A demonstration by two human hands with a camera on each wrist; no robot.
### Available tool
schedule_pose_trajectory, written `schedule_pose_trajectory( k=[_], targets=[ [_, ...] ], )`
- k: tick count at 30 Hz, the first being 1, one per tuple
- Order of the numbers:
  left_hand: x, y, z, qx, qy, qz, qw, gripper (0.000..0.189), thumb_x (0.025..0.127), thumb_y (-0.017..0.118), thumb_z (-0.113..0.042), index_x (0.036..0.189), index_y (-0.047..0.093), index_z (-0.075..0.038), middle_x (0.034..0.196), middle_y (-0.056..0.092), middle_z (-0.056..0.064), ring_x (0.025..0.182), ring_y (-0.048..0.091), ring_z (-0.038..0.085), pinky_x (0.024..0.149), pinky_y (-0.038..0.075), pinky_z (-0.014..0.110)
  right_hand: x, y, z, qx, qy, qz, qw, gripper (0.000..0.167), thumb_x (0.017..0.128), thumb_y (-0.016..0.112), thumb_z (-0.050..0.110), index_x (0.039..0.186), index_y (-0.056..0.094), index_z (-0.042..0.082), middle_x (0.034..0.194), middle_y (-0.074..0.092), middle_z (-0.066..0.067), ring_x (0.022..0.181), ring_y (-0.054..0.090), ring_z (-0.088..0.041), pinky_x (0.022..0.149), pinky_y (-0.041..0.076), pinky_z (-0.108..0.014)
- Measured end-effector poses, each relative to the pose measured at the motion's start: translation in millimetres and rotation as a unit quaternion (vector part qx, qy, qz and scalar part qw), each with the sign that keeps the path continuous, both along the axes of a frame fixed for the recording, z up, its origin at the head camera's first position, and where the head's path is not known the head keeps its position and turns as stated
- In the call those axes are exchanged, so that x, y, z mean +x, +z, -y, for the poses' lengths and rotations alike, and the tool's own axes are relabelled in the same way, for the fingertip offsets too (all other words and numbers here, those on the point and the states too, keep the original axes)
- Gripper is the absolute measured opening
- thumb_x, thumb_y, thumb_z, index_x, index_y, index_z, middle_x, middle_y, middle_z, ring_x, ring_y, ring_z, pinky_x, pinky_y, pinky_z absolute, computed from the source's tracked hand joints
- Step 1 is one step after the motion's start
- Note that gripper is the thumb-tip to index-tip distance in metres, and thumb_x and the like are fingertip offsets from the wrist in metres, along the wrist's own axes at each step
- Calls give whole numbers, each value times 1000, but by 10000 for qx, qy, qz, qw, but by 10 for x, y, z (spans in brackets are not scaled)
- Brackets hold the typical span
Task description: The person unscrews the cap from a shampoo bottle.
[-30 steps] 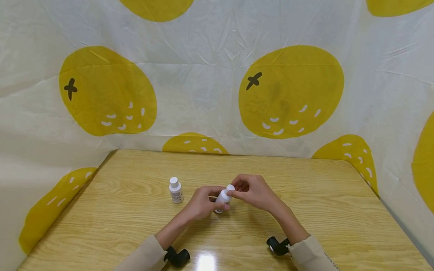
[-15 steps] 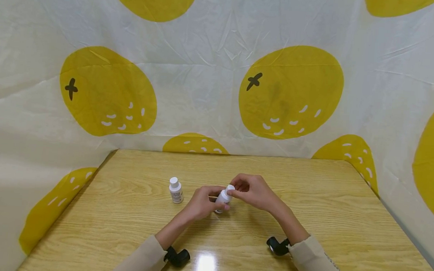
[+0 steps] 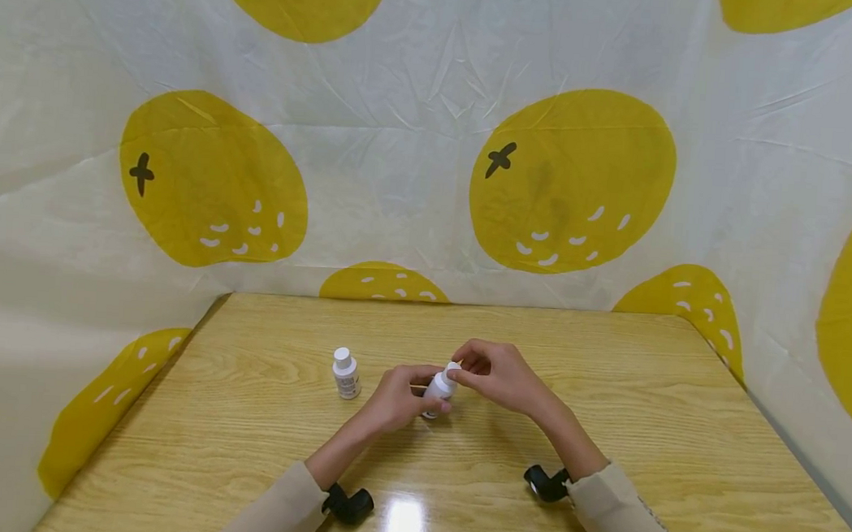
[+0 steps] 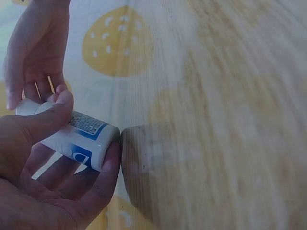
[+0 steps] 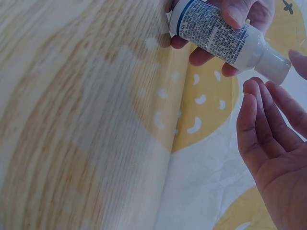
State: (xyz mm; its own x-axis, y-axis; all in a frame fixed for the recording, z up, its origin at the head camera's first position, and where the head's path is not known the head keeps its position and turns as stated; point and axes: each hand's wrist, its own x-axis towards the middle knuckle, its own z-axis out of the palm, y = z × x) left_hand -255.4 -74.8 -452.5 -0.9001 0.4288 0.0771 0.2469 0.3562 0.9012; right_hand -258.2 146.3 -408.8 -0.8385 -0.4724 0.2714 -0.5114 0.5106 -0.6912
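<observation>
My left hand [image 3: 392, 401] grips a small white bottle [image 5: 216, 36] around its body, thumb on one side and fingers on the other. The bottle leans to the right, its base close over the table, and bears printed text and a blue band. Its white screw cap [image 5: 272, 67] is on the neck. At that cap, the thumb and index finger of my right hand [image 3: 500, 376] pinch from opposite sides, the other fingers bent alongside. A second white bottle [image 3: 347, 377], capped and upright, stands on the table left of my left hand.
The wooden table [image 3: 609, 391] reaches back to a white curtain [image 3: 387, 190] printed with big yellow fruit, which also hangs along both sides. Black wrist cameras sit on both forearms, the left one [image 3: 348, 507] low over the table's front part.
My right thumb and fingers have shifted slightly around the cap. The left hand, the bottle it holds and the standing bottle have stayed in place.
</observation>
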Motion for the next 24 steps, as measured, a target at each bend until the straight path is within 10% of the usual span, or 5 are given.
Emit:
schedule_pose_trajectory(
  k=[24],
  targets=[
    [18, -1, 0, -13, -1, -29, 10000, 44, 89, 83, -16, 132, 72, -16, 127, 73, 11, 116, 71, 31, 90, 61, 43, 15, -11, -3, 55, -103, -29, 9999, 14, 97, 74, 30, 98, 72, 16, 88, 72, 4, 78, 64, -8, 73, 55, -24]
  ],
)
